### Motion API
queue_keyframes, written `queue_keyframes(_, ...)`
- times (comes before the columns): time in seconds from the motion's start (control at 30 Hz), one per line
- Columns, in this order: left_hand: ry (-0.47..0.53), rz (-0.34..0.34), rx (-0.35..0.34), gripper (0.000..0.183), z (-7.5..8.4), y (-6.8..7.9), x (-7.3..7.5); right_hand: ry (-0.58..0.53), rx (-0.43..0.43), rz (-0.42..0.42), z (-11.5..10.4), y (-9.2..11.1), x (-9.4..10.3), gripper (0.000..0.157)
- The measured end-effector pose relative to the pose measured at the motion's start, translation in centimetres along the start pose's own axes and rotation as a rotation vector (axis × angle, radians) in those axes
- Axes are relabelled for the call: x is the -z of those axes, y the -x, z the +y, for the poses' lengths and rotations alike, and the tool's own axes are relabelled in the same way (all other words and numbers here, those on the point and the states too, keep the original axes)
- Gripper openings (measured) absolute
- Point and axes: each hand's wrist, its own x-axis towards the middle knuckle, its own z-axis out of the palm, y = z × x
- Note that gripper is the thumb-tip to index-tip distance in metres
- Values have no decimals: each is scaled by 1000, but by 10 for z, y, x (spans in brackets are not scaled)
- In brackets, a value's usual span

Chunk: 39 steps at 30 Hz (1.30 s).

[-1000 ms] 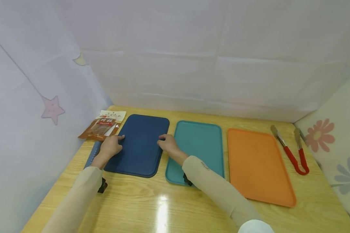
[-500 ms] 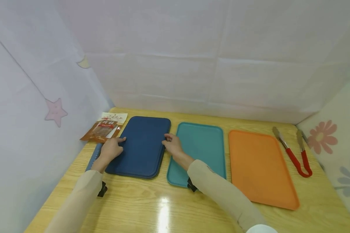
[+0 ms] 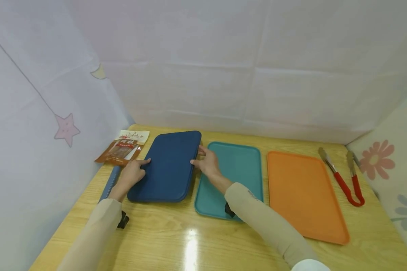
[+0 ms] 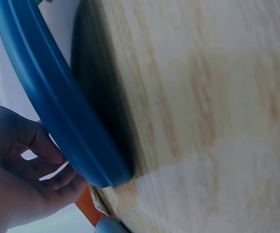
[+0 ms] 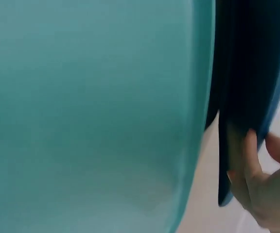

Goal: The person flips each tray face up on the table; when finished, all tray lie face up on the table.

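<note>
My left hand (image 3: 131,175) grips the left edge of a dark blue tray (image 3: 171,165), one finger lying over its top. At the opposite edge my right hand (image 3: 208,162) holds the tray with the thumb above and fingers reaching underneath. The tray is tilted, its right side higher. In the left wrist view the tray's rim (image 4: 62,102) stands over a dark shadow, with the left hand (image 4: 28,170) at its edge. The right wrist view has the right hand (image 5: 269,189) pinching the blue tray's side (image 5: 254,73).
A teal tray (image 3: 235,169) lies under my right forearm, an orange tray (image 3: 305,195) beyond it. Red-handled tongs (image 3: 345,184) rest at the far right. A brown snack packet (image 3: 120,150) and a narrow blue ridged object (image 3: 111,182) lie by my left hand. Fabric walls enclose the wooden table.
The blue tray has gone from lying flat to lifted and tilted, right side up. My right hand has moved right and slightly up, its fingers now under the edge.
</note>
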Motion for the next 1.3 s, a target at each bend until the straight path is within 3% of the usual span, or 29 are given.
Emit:
queue_keyframes(0.17,9,24,-40,58,-2,4,3,-2,-53,-153,-6,-1,6,81)
queue_keyframes(0.37,-90,38,-120,48,-2,15,4,40,-118,-258,-10,2,9,90)
queue_keyframes(0.63,-90,-18,-173,43,9,49,9,-13,-131,-269,-24,7,10,91)
queue_keyframes(0.73,-48,-45,-176,43,11,62,13,-42,-118,-257,-30,7,13,91)
queue_keyframes(0.9,39,-129,-138,70,8,80,18,-78,-99,-238,-37,5,20,90)
queue_keyframes(1.07,109,-247,-167,89,4,95,18,-74,-87,-231,-42,3,23,90)
queue_keyframes(1.17,103,-246,-177,92,5,99,15,-77,-81,-233,-46,4,24,90)
queue_keyframes(1.3,62,-188,-167,86,10,104,12,-80,-80,-253,-51,6,25,88)
